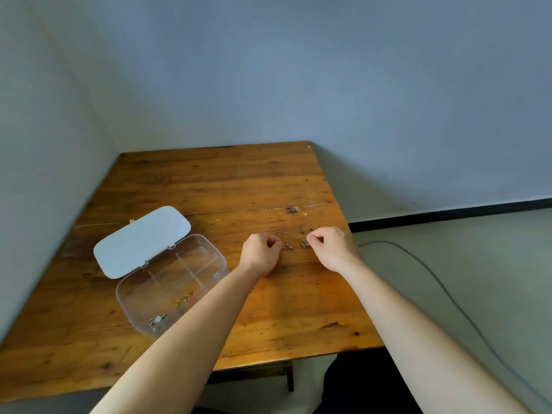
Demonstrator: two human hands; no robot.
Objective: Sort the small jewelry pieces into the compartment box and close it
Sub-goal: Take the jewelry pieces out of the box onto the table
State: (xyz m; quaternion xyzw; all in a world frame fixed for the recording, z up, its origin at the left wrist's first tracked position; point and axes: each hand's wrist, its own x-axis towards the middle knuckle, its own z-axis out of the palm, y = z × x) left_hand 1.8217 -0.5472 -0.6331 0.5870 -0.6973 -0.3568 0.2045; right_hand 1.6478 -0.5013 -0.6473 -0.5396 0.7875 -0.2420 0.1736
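Observation:
A clear plastic compartment box lies open on the left of the wooden table, its white lid tilted back. Inside lie a gold chain piece, a small red bit and a silver-white piece. Two small dark-gold jewelry pieces sit on the table between my hands. My left hand has its fingertips pinched at the left jewelry piece. My right hand pinches the right jewelry piece. Whether either piece is lifted off the wood I cannot tell.
The table stands in a corner with walls behind and to the left. Its right edge runs close past my right hand. A dark knot marks the wood beyond the hands. A thin cable trails across the floor on the right.

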